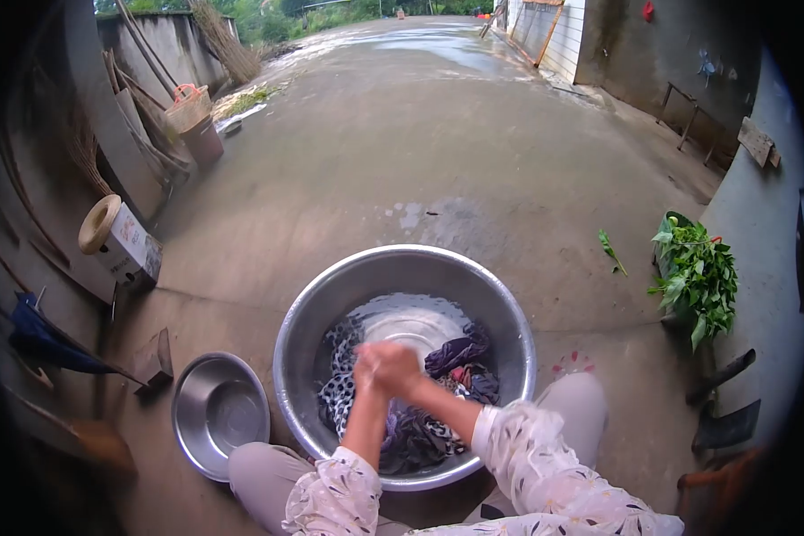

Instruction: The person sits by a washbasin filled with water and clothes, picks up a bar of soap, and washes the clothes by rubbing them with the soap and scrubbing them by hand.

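Note:
A large metal basin (295,357) stands on the ground between the knees, with water in its bottom. Dark patterned cloths (424,439) lie in it, and a spotted black-and-white cloth (337,393) rests along its left side. A purple cloth (460,351) is at the right. Over the middle of the basin my left hand (367,371) and my right hand (397,364) are pressed together, the right one overlapping the left. Their fingers are blurred and partly hide each other, so anything between them cannot be made out.
A smaller metal bowl (221,415) sits left of the basin. Leafy greens (701,277) fill a container at the right wall. A box (127,246), a folded blue umbrella (49,338) and a wooden block (154,362) stand at the left.

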### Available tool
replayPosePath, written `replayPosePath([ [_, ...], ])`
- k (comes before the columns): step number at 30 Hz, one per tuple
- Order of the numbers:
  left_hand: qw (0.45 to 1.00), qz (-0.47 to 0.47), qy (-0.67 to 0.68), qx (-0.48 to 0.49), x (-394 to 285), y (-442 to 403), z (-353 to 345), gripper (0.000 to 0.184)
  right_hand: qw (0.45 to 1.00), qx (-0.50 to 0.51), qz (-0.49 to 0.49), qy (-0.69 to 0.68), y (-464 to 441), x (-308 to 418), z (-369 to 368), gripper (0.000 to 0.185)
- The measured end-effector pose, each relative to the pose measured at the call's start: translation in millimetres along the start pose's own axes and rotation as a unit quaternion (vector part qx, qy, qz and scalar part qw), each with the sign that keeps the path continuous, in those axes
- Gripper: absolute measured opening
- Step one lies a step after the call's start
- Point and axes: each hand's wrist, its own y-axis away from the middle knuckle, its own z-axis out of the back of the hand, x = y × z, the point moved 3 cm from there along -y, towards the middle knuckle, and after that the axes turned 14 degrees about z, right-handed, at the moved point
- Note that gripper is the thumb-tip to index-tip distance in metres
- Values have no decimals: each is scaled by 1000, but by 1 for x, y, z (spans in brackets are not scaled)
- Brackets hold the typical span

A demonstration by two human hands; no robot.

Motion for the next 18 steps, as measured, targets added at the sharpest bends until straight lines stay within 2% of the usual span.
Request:
replayPosePath([
  [2,996,-38,-58,-58,15,1,-25,30,965,159,-19,207,-7,-43,8,19],
  [4,982,-89,-133,-96,18,4,-40,36,984,68,21,166,-8,-45,2,17],
  [5,985,-112,-128,-40,11,-20,-25,47,988,26,40,147,-7,-44,-1,17],
  [6,989,-117,-65,69,-1,-38,-8,42,995,52,-25,80,-16,-19,4,18],
  [7,962,-70,52,260,-15,-47,2,37,999,14,-19,37,-29,15,12,22],
  [8,916,-18,106,387,-19,-51,7,32,1000,-24,-14,-8,-38,33,17,27],
  [9,894,9,133,427,-21,-62,13,27,999,-38,0,0,-41,28,14,28],
  [11,898,-1,211,387,-10,-95,15,27,997,-68,25,15,-43,6,0,29],
  [12,982,-73,92,149,-6,-66,-10,27,998,-53,1,15,-39,-39,-12,34],
  [13,991,-56,-53,-108,-1,-30,-37,28,996,-23,-58,66,-41,-68,-5,30],
  [14,988,-38,-96,-114,9,-16,-49,29,986,9,-116,117,-42,-83,2,26],
  [16,992,-11,-47,-115,15,-29,-39,26,993,8,-74,96,-36,-77,-6,29],
  [17,998,-37,19,-36,9,-61,-8,25,995,10,-55,85,-31,-65,-11,30],
  [18,996,-55,62,34,7,-75,9,25,999,-33,-22,5,-28,-44,-17,32],
])
